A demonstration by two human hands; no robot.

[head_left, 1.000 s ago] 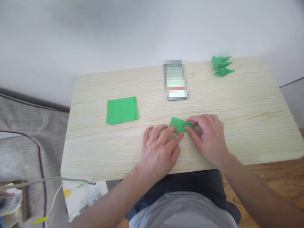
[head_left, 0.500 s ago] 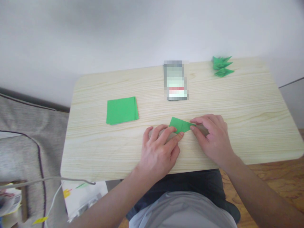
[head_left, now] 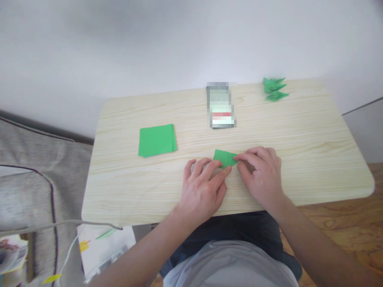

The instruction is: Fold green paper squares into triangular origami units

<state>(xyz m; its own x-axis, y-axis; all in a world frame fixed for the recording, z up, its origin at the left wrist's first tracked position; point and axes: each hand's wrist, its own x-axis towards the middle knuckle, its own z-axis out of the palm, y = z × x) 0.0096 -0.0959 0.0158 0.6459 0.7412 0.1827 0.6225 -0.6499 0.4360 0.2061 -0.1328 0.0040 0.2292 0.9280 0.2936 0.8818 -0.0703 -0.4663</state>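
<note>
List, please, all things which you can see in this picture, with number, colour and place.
folded paper: one, green, between the hands
stack: one, green, table's left
folded shapes: at least three, green, table's far right
phone: one, pixelated, table's far middle
table: one, pale wood, centre
wall: white, behind table
fabric: grey, left
cables: several, dark and pale, left
printed item: one, mostly white, lower left
floor: brown, lower right
shirt: one, grey, bottom
trousers: dark, bottom
left hand: one, bare, centre
right hand: one, bare, right of centre
</note>
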